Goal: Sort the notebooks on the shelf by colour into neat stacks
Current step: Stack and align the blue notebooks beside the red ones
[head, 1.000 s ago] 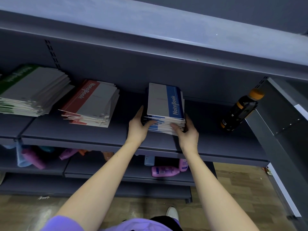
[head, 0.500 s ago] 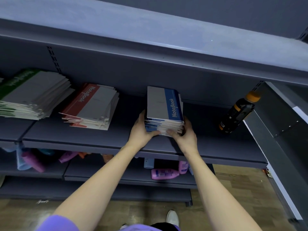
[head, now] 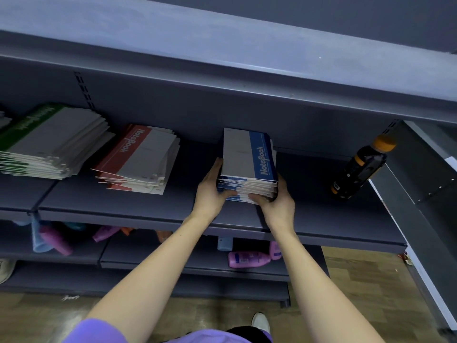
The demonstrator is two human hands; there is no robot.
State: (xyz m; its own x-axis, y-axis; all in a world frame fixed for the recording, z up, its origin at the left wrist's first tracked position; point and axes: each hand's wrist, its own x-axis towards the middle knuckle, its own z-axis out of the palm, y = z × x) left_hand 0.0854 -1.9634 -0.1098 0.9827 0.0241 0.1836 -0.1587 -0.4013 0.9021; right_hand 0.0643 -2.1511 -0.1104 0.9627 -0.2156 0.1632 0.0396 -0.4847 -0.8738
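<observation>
- Presently, the blue notebook stack [head: 248,167] sits on the middle shelf [head: 153,206], right of centre, its top cover reading "NoteBook" along a blue band.
- Left hand [head: 212,194] presses against the stack's left side, thumb curled across the front edges; its grip is clamped on the stack.
- Right hand [head: 277,204] holds the front right corner, fingers wrapped round the lower notebooks; its grip is likewise clamped on the stack.
- Red notebook stack [head: 141,159] lies to the left on the same shelf, apart from the blue one, its lower sheets fanned out unevenly.
- Green notebook stack [head: 52,139] lies further left, also splayed at the front.
- Dark bottle with an orange cap [head: 361,169] stands tilted at the shelf's right end, well apart from the blue stack.
- Pink bottles [head: 247,259] lie on the lower shelf beneath.
</observation>
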